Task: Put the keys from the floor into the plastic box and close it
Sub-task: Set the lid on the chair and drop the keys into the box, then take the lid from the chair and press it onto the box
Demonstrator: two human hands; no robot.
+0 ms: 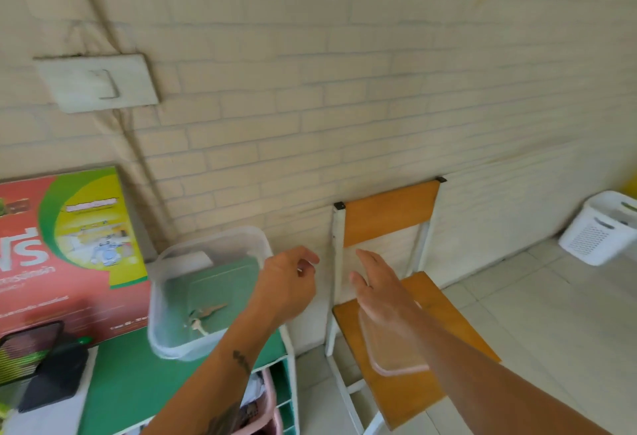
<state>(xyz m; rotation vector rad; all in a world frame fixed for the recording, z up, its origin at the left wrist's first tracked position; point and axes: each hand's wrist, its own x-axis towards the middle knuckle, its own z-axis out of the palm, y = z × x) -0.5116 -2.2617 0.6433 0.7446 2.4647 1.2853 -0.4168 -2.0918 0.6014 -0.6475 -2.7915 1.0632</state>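
Head view is showing a clear plastic box [206, 293] sitting on a green table [138, 383] at the near left, with its top open. Keys [203, 317] are lying on the bottom of the box, toward its near side. A clear lid [393, 348] is resting on the orange seat of a chair [413, 341] just right of the table, apart from the box.

The left hand [286, 283] is hovering over the right edge of the box, its grip loosely curled with the fingertips drawn close together and nothing visibly pinched between them. The right hand [375, 283] is reaching out over the chair seat above the lid, its grip spread flat with fingers extended; whether it is touching the lid cannot be told, as the frame is blurring there.

A red and green carton [62, 248] is standing on the table to the left of the box, against a pale brick-pattern wall [344, 89]. A dark flat object [51, 376] is lying at the near left corner of the table. A white laundry basket [599, 231] is sitting on the tiled floor [551, 331] at the far right, well apart from the chair.
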